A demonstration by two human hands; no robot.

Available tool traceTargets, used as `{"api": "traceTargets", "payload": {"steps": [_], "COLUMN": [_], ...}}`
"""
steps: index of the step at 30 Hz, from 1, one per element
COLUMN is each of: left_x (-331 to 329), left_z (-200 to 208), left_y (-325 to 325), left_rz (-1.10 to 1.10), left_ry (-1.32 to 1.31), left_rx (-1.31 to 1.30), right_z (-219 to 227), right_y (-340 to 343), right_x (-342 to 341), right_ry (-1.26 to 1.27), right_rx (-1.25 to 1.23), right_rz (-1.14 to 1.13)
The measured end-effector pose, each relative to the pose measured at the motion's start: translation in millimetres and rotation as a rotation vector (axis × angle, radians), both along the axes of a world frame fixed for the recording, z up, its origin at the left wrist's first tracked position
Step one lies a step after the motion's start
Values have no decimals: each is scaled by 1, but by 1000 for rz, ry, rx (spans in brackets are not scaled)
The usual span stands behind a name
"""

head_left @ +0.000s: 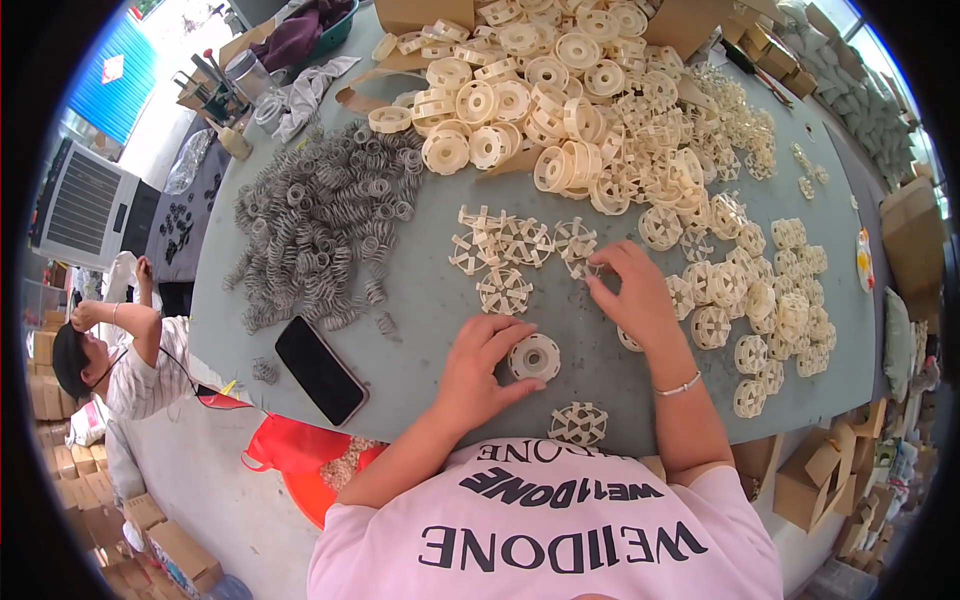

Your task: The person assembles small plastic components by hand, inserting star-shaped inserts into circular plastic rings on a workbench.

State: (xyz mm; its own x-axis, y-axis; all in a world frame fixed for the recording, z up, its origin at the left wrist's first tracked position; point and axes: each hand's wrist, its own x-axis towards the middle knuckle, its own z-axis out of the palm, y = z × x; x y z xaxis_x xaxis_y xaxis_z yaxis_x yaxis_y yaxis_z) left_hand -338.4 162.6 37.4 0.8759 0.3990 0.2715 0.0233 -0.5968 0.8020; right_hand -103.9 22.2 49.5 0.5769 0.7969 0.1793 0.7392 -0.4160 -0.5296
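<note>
My left hand (475,368) curves round a cream round plastic housing (534,357) with a hole in its middle, thumb and fingers on its rim. Up and to the right, my right hand (634,295) has its thumb and forefinger closed on the edge of a cream spoked plastic wheel (576,243). More spoked wheels (503,290) lie just left of it, partly overlapping. Close to my body, a single spoked round part (578,424) rests on the table. Under my right wrist, another round part (629,338) is partly hidden.
Grey coil springs (320,220) form a heap at left, above a black phone (321,370). Cream housings (545,100) are piled at the far side. Assembled-looking round parts (760,300) cover the right. Beyond the left edge sits another person (130,350); a red tub (300,455) stands below.
</note>
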Motion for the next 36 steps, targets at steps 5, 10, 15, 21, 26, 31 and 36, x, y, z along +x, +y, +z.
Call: {"api": "traceTargets", "payload": {"steps": [5,10,15,21,26,31,36], "left_x": [-5,-7,-4,-14,-24,-26,-23], "left_z": [-15,-21,-8,-4,-2,-2,2], "left_y": [0,2,-3,-4,-6,-5,-5], "left_rz": [-25,-83,-73,-91,-89,-84,-84], "left_ry": [-20,-25,27,49,55,60,69], "left_rx": [69,114,116,99,76,67,74], "right_z": [-2,-1,4,5,9,7,6], "right_y": [-19,-18,-18,-18,-18,-14,-7], "right_x": [-10,-15,-9,-9,-3,-2,5], "right_ry": [760,1060,976,155,-105,127,280], "right_rx": [172,285,150,93,20,8,40], "right_rz": [121,114,96,-112,189,109,39]}}
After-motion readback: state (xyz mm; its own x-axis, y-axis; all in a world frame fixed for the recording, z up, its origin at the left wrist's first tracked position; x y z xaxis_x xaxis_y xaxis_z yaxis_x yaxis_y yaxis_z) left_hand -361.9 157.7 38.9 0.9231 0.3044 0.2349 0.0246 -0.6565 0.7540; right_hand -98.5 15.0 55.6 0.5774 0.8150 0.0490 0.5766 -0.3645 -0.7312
